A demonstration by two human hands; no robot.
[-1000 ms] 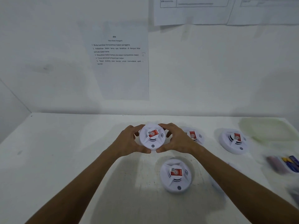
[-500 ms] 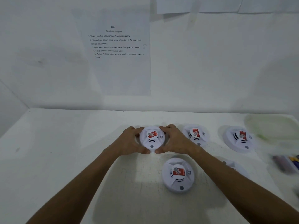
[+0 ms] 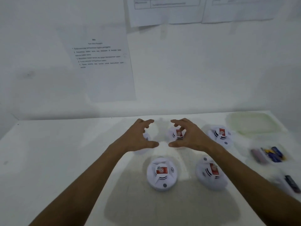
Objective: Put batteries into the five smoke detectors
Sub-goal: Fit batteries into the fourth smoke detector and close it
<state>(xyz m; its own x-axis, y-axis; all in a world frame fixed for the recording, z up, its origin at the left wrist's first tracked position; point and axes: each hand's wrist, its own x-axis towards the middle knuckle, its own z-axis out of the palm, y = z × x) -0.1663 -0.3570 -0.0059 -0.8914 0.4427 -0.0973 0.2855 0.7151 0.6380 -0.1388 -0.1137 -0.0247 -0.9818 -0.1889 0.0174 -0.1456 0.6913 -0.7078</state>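
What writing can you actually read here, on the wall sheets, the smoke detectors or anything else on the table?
None of it can be quoted.
Wall sheet: a heading and numbered lines of print, too blurred to read.
Upper sheets: a ruled form, text too small and blurred.
Red stickers on the detectors: a round emblem, no legible words.
Batteries: blue and yellow wrappers, any print blurred.

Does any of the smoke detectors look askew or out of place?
Mostly no. Only the front right detector looks turned: its red label points sideways, unlike the front left detector. All lie flat on the table; blur hides fine damage.
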